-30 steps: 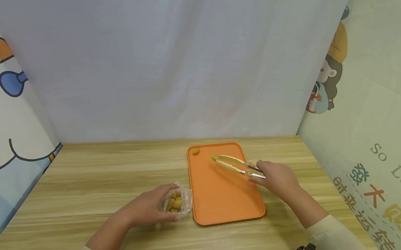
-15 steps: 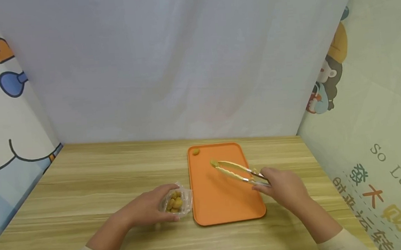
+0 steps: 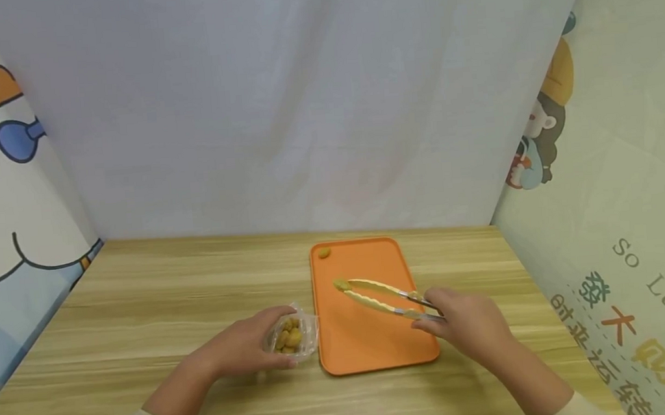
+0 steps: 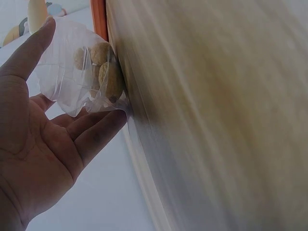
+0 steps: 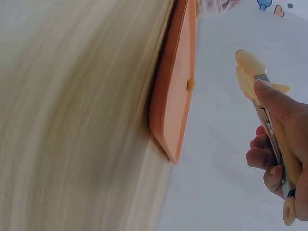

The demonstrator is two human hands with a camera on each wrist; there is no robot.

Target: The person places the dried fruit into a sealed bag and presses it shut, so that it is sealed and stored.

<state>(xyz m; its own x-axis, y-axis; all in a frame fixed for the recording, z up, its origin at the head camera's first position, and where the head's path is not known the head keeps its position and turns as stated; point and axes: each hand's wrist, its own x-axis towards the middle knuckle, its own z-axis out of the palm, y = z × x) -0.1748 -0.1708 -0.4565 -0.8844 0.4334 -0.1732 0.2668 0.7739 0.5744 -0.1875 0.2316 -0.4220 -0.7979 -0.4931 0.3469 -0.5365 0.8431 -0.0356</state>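
My right hand (image 3: 471, 319) grips the metal handles of a pair of tongs (image 3: 373, 304) with cream-yellow tips. Between those tips a small yellow-brown oval piece (image 3: 341, 285) is pinched, over the left half of an orange tray (image 3: 355, 342). Another such piece (image 3: 324, 252) lies in the tray's far left corner. My left hand (image 3: 244, 346) holds a clear plastic bag (image 4: 65, 72) at the tray's left side, thumb and fingers on either side of it. Inside the bag several similar pieces (image 4: 110, 79) show, with wrinkled skins.
The wooden table (image 3: 158, 299) extends around the tray on all sides. A pale curtain (image 3: 231, 111) hangs behind it. Printed cloths stand at both sides, one with cartoon shapes (image 3: 16, 141), the other with lettering (image 3: 619, 322).
The right hand has shifted slightly nearer, and the tongs' tips have swung left and toward me with the piece between them. The left hand and bag have kept their place.
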